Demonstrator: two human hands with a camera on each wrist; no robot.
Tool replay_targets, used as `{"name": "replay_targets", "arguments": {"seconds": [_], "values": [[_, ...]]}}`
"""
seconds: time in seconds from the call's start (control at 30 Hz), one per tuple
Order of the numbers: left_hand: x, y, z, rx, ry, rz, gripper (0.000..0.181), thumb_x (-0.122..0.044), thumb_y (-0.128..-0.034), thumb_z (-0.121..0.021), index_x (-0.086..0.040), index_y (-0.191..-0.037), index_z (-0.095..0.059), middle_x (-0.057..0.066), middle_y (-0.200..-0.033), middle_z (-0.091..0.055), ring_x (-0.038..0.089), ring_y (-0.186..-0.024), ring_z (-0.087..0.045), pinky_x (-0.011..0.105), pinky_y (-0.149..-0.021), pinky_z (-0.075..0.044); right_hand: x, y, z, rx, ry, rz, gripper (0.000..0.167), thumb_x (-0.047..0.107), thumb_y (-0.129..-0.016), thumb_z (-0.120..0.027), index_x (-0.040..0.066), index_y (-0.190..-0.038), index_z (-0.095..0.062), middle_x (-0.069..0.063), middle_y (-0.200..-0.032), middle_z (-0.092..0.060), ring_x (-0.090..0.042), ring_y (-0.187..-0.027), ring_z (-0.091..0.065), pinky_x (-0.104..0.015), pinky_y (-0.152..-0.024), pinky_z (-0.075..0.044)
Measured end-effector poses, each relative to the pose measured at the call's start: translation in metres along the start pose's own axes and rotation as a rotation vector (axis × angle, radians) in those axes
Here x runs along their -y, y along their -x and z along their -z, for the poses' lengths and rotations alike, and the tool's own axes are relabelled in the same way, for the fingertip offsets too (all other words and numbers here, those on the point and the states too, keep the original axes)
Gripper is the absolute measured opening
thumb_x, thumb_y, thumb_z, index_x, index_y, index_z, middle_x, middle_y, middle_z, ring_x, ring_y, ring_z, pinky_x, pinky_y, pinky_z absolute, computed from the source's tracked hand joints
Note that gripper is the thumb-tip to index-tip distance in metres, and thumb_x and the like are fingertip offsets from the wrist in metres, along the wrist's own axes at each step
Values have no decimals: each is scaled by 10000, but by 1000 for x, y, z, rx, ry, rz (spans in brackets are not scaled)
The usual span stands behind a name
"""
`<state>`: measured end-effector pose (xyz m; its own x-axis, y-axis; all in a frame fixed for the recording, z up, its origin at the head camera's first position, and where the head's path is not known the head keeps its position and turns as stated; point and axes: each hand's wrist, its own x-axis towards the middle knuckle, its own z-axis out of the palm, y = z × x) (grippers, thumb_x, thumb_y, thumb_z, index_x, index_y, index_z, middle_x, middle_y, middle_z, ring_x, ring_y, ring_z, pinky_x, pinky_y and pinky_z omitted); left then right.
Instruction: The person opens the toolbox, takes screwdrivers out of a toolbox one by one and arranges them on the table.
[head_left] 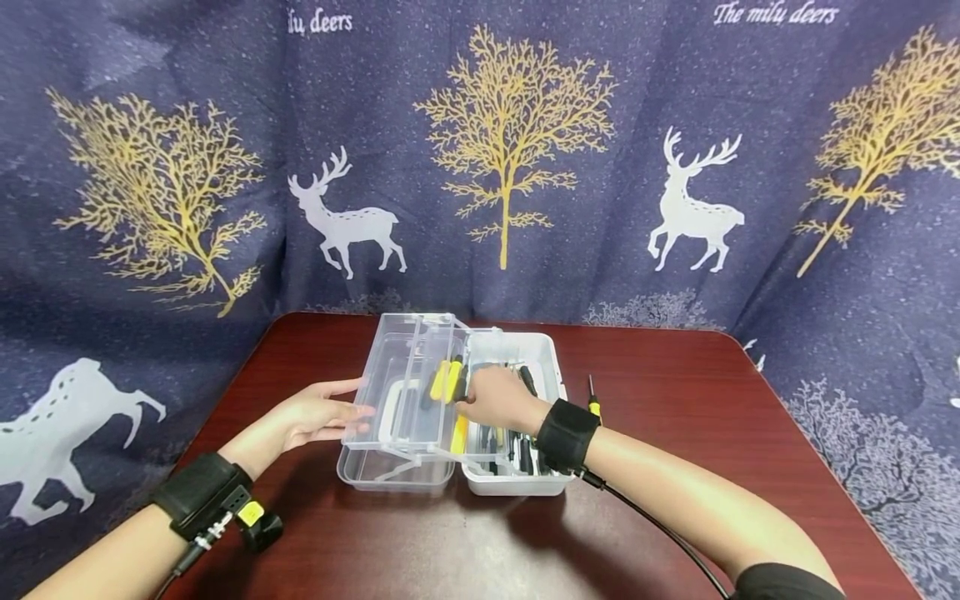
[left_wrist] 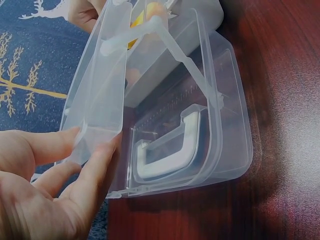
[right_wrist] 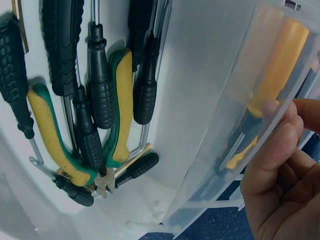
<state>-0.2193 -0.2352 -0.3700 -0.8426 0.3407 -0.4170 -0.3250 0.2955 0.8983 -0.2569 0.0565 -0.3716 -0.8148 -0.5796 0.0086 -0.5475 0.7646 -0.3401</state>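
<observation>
A clear plastic tray (head_left: 433, 400) hangs on hinge arms between the white toolbox base (head_left: 517, 487) and its clear lid (head_left: 393, 479), which lies folded out to the left. My left hand (head_left: 318, 414) pinches the tray's outer end between thumb and fingers, as the left wrist view shows. At the tray's other edge, my right hand (head_left: 501, 398) has thumb and fingertips on the wall (right_wrist: 277, 132). Inside the tray lie yellow-handled tools (head_left: 448, 381). Green-and-yellow pliers (right_wrist: 122, 105) and several black-handled screwdrivers (right_wrist: 100, 85) fill the base below. Some right fingertips are hidden.
A white carrying handle (left_wrist: 172, 162) shows on the lid. To the right of the box, a yellow-and-black screwdriver (head_left: 593, 400) lies on the reddish-brown table (head_left: 675, 400). A dark patterned cloth (head_left: 480, 167) hangs behind the table.
</observation>
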Motion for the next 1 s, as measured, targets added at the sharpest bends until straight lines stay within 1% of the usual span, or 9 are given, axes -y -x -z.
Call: {"name": "replay_targets", "arguments": {"seconds": [0.13, 0.27, 0.47, 0.63, 0.77, 1.0], "values": [[1, -1, 0, 0, -2, -1, 739, -75, -946, -546, 5, -1529, -100, 282, -1387, -493, 90, -945, -696, 216, -837, -545, 2, -2, -3, -3, 14, -31, 594, 291, -858, -647, 203, -425, -250, 100, -474, -130, -64, -470, -117, -226, -443, -124], [2, -1, 1, 3, 4, -6, 740, -74, -945, -547, 5, -1529, -99, 289, -1388, -486, 86, -935, -696, 214, -832, -546, 2, -3, -7, -4, 39, -45, 597, 328, -863, -649, 201, -424, -265, 101, -459, -148, -64, -448, -156, -231, -436, -160], [4, -3, 2, 4, 19, -10, 745, -75, -943, -556, 2, -1530, -104, 276, -1377, -512, 91, -927, -698, 217, -830, -552, 2, -7, -9, 10, 59, -70, 586, 389, -871, -647, 203, -437, -300, 102, -452, -200, -69, -437, -250, -233, -440, -223], [4, -3, 2, 1, 24, -8, 749, -83, -942, -563, 0, -1530, -107, 277, -1382, -506, 92, -926, -697, 221, -831, -554, 4, -8, -9, 14, 78, -88, 558, 415, -864, -648, 207, -455, -332, 98, -466, -262, -79, -454, -332, -240, -445, -282], [4, -3, 2, -2, 25, -7, 745, -85, -944, -562, 0, -1530, -111, 283, -1385, -499, 86, -921, -696, 221, -829, -555, 4, -9, -9, 20, 65, -99, 541, 419, -866, -650, 211, -466, -350, 95, -467, -288, -80, -450, -347, -240, -442, -287], [2, -1, 0, -2, 19, -4, 750, -90, -943, -566, 4, -1529, -108, 283, -1392, -486, 83, -927, -696, 226, -844, -551, 3, -9, -10, 23, 47, -114, 527, 423, -855, -665, 207, -484, -359, 91, -476, -278, -87, -456, -337, -240, -453, -281]]}}
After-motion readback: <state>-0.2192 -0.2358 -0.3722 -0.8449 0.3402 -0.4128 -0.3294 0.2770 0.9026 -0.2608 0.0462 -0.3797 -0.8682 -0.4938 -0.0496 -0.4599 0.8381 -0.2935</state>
